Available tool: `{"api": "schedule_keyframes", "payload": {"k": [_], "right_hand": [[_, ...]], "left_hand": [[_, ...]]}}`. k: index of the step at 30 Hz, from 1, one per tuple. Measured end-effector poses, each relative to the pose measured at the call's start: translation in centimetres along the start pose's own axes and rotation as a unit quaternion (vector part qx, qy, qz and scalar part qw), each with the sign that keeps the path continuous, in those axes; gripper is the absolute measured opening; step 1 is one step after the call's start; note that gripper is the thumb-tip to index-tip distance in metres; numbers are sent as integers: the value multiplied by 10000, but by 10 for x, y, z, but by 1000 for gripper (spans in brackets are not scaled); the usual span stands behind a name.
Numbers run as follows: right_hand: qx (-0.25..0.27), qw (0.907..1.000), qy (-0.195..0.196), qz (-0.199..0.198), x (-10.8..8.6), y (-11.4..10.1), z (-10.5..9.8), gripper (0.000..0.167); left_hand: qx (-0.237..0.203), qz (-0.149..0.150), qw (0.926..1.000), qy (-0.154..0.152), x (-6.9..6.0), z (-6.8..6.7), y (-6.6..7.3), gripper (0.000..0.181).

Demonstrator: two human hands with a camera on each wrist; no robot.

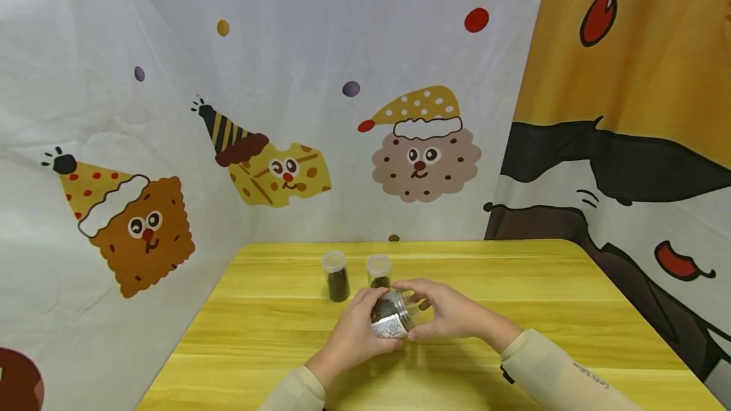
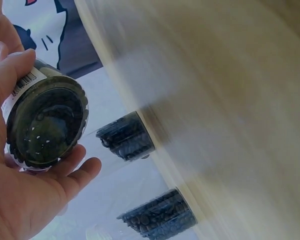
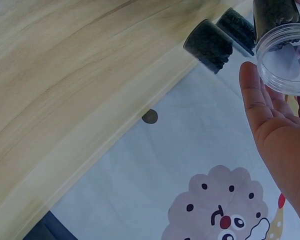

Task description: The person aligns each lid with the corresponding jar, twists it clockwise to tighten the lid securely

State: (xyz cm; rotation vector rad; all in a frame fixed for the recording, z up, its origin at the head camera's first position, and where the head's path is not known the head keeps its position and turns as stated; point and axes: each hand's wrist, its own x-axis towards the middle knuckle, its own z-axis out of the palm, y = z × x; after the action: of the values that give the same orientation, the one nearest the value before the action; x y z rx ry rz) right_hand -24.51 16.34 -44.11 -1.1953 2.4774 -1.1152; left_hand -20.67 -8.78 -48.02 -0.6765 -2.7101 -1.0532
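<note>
My left hand (image 1: 358, 331) grips a clear jar (image 1: 388, 316) of dark bean-like pieces, tipped on its side with its mouth end to the right. A printed label with a barcode shows on its wall. The left wrist view looks at the jar's round base (image 2: 47, 125), with the left hand (image 2: 20, 195) around its side. At the other end, my right hand (image 1: 448, 311) has thumb and fingers around the clear lid (image 1: 421, 314). In the right wrist view the lid (image 3: 276, 75) partly covers the fingers of the right hand (image 3: 277, 120).
Two similar clear-lidded jars stand upright behind the hands: a left jar (image 1: 337, 278) and a right jar (image 1: 379, 270), the latter partly hidden. The yellow wood-grain table (image 1: 274, 328) ends at a printed cloth backdrop (image 1: 320, 37).
</note>
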Motion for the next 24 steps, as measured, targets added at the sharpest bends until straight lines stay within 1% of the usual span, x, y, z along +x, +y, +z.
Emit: {"api": "schedule_keyframes", "payload": {"k": [5,9,15,18,21,24], "right_hand": [[99,9992,20,374,-1,0,-2,80],[85,9988,23,490,-1,1,-2,78],[84,9988,-1,476,-2,1,-3,80],[79,9990,-29,434,-2,1,-3,87],[48,9997,-38,237,-2,2,-3,95],[40,10000,-26,20,-2,3,-3,95]], "left_hand": [[-195,77,9997,146,0,0,2,96],[-327,144,9991,227,0,0,3,91],[-237,279,9989,307,0,1,2,87],[-54,264,9987,425,0,1,1,87],[193,220,9979,581,0,2,1,88],[295,133,9975,624,0,1,1,88]]}}
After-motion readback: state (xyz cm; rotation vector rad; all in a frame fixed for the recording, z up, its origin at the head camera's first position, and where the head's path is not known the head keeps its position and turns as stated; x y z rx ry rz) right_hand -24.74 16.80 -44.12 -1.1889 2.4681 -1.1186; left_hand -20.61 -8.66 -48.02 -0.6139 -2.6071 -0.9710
